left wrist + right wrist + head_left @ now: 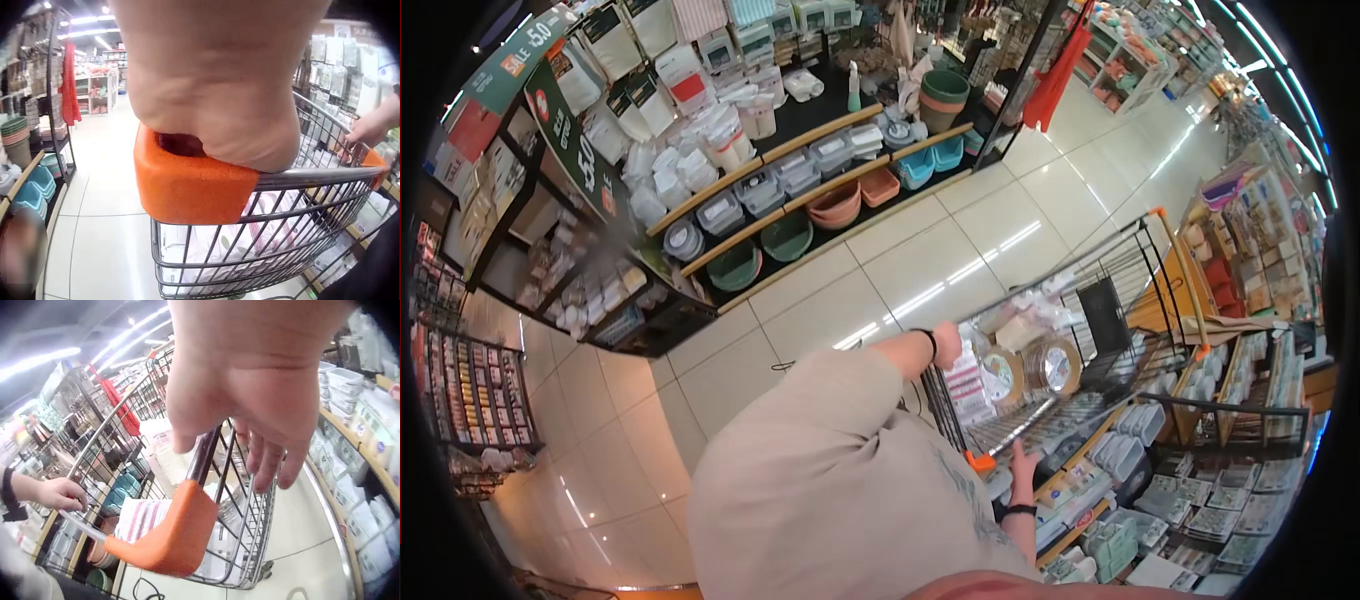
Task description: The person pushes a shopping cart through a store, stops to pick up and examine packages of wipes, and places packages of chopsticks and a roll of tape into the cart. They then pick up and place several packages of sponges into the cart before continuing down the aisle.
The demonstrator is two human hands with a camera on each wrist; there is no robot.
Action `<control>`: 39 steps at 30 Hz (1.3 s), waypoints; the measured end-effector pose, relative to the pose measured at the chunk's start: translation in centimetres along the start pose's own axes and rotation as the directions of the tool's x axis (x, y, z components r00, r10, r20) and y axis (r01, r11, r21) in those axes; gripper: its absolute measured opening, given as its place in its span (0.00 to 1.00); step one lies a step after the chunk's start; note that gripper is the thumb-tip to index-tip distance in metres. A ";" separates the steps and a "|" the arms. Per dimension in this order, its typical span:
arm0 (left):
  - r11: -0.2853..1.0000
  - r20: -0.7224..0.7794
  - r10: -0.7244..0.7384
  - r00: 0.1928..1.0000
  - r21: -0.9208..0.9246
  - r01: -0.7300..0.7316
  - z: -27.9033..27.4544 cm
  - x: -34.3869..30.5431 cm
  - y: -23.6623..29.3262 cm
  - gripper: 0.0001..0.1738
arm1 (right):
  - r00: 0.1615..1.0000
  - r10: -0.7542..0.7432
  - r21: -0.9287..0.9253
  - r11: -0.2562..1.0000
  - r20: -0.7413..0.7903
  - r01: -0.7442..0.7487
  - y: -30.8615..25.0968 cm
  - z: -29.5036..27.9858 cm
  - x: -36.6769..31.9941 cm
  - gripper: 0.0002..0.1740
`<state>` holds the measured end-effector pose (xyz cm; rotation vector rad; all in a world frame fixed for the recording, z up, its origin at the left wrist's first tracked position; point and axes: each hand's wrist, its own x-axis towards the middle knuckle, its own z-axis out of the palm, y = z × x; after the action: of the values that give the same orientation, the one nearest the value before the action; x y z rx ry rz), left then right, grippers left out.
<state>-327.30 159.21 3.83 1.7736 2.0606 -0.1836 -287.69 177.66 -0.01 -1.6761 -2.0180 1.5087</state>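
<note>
Shopping cart (pixel 1104 312), supported by both hands at its near end on the tiled floor (pixel 815 305).
The cart is positioned between the tub shelf (pixel 835 183) and the storage-box shelf (pixel 350 439). At the near left corner, the left hand (pixel 946 346) is laid over the orange corner cap (pixel 194 190) and adjoining rail, its fingers bent down around them, fingertips partly hidden. At the near right corner, the right hand (pixel 1022 467) is draped across the side rail (pixel 204 453), thumb inside, fingers outside, almost straight and slightly spread; no firm grip is shown. The wide hand spacing is presumably adopted for even steering control. Two round packs (pixel 1055 366) and a pink-striped packet (pixel 968 390) are stowed toward the handle end, probably for easy reach, and are contained by the wire sides.
</note>
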 end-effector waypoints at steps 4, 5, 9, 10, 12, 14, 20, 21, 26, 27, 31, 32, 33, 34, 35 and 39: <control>0.989 0.022 -0.144 0.989 -0.017 0.145 1.4 -1.6 3.1 0.39 | 0.994 -0.056 -0.131 0.990 -0.097 0.043 0.2 -3.1 4.6 0.40; 0.984 -0.025 -0.174 0.984 0.018 0.175 2.0 -2.1 4.0 0.40 | 0.994 -0.076 -0.159 0.985 -0.079 0.062 -1.5 -3.7 3.5 0.35; 0.968 0.090 -0.252 0.964 0.042 0.249 1.4 -3.1 5.3 0.43 | 0.981 -0.186 -0.025 0.982 -0.045 0.185 0.1 -3.1 4.5 0.28; 0.964 0.100 -0.265 0.959 0.050 0.261 1.6 -3.3 5.4 0.43 | 0.982 -0.184 -0.015 0.983 -0.048 0.184 0.9 -2.7 5.2 0.29; 0.960 0.124 -0.280 0.952 0.062 0.275 2.1 -3.4 5.8 0.43 | 0.983 -0.172 0.000 0.985 -0.060 0.172 2.4 -2.1 6.0 0.33; 0.948 0.067 -0.313 0.947 0.085 0.307 2.2 -4.6 6.3 0.41 | 0.988 -0.152 0.027 0.988 -0.018 0.152 2.0 -2.2 5.3 0.38; 0.959 0.113 -0.284 0.952 0.052 0.280 2.5 -6.6 5.7 0.38 | 0.993 -0.092 -0.031 0.995 0.071 0.094 -1.7 -2.0 1.5 0.50; 0.959 0.110 -0.282 0.953 0.054 0.277 3.5 -6.6 5.4 0.37 | 0.993 -0.120 -0.138 0.984 -0.019 0.116 -1.1 -1.3 1.7 0.45; 0.955 0.028 -0.297 0.954 0.007 0.297 4.1 -8.3 3.8 0.36 | 0.972 -0.234 -0.081 0.969 -0.002 0.233 7.4 0.4 8.8 0.31; 0.956 0.056 -0.294 0.954 0.009 0.294 3.8 -8.7 3.4 0.36 | 0.978 -0.205 -0.048 0.977 0.040 0.207 7.3 0.7 9.0 0.30; 0.941 0.018 -0.339 0.941 0.003 0.339 5.9 -9.0 1.5 0.31 | 0.972 0.094 -0.037 0.995 0.215 -0.088 -2.1 1.5 2.7 0.40; 0.936 0.023 -0.351 0.936 -0.011 0.351 4.0 -10.2 1.6 0.30 | 0.970 0.128 -0.038 0.992 0.208 -0.122 -3.2 2.1 2.4 0.39; 0.948 0.136 -0.313 0.940 0.111 0.300 1.9 -11.1 1.8 0.27 | 0.968 0.115 0.002 0.993 0.225 -0.118 -3.1 2.6 2.6 0.39; 0.947 0.094 -0.312 0.946 0.106 0.302 2.7 -11.0 1.1 0.26 | 0.966 0.122 -0.009 0.992 0.226 -0.123 -4.0 3.0 2.4 0.39; 0.947 0.055 -0.310 0.949 0.103 0.303 3.7 -11.0 0.5 0.25 | 0.964 0.131 -0.018 0.991 0.229 -0.131 -4.7 3.3 2.3 0.38; 0.936 0.062 -0.346 0.936 0.093 0.340 3.5 -11.8 -0.8 0.23 | 0.991 0.064 -0.059 0.997 0.121 -0.057 -3.9 5.1 3.3 0.41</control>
<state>-326.09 147.00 5.08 1.4092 2.3206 -0.4359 -294.85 177.63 -1.28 -1.7203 -2.1065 1.6283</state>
